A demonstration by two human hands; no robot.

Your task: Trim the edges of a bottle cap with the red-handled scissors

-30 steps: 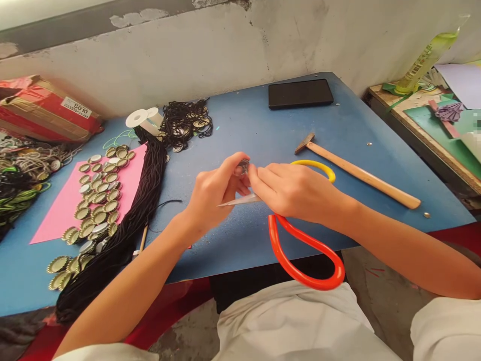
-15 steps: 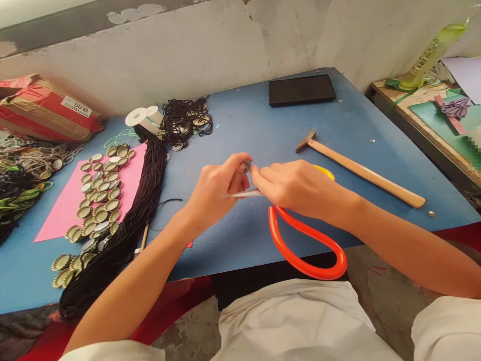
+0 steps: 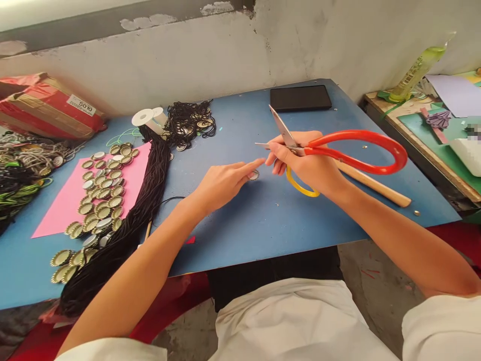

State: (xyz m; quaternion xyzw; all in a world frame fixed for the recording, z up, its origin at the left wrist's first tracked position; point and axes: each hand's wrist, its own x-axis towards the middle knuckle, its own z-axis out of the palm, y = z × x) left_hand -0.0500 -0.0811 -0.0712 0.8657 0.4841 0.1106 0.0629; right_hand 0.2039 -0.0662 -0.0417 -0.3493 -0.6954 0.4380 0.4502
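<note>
Gripping the scissors (image 3: 330,145), the right hand (image 3: 308,163) was raised above the blue table (image 3: 255,225); its fingers were closed around the pivot end, blades parted and pointing up-left, the red loop handle jutting out to the right, the yellow loop hanging below the palm; I noted the hand as clamped firmly on the tool. The left hand (image 3: 221,183) lay low over the table, index finger stretched out, its tip touching the edge of a single bottle cap (image 3: 254,175) that sat flat on the blue surface just below the scissor blades; the other fingers were curled loosely, holding nothing. The two hands were close but not joined (fingertip of one near the knuckles of the other).

Behind the right wrist I logged a hammer (image 3: 379,188) with a wooden handle, lying on the table, partly hidden; a black tablet (image 3: 300,97) lay flat at the far edge by the wall. To the left: a thick bundle of black cords (image 3: 128,225) ran down the table; beside it a pink sheet (image 3: 71,205) carried many bottle caps (image 3: 101,195); a white spool (image 3: 145,118) lay near the top of the bundle; a red box (image 3: 48,108) stood by the wall.
</note>
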